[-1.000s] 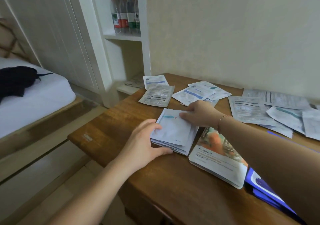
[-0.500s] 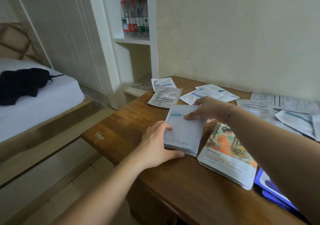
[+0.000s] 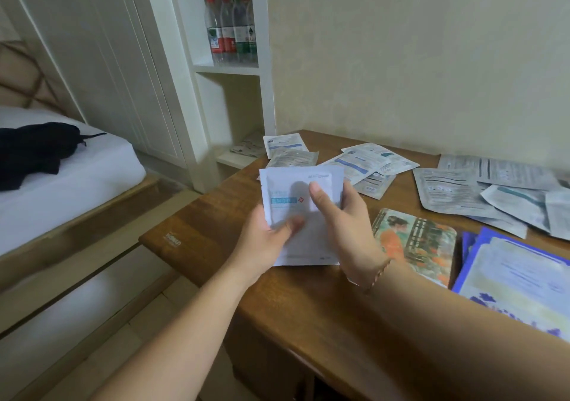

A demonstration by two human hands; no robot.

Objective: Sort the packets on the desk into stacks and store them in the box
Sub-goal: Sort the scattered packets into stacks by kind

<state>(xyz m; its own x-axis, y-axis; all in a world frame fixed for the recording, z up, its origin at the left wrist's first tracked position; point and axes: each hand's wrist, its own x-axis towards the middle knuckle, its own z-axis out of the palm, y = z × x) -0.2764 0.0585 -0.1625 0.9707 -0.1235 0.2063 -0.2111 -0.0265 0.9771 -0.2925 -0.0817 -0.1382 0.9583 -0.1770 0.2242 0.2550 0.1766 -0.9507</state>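
Stack of white packets [image 3: 300,212] lifted clear of the wooden desk [image 3: 197,234], gripped between left hand [image 3: 265,240] and right hand [image 3: 345,225], thumbs pressed on the top face. Probably light, thin and slick; liable to fan or slide apart, so best held at both side edges. More packets [image 3: 456,194] scattered behind. No box in view.

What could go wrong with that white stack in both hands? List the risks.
1. The white stack is held upright off the desk by thumbs in front, left hand and right hand; loose packets might slide out.
2. Set down carelessly, it could mix with the scattered packets or cover the illustrated stack.
3. No box is in view.
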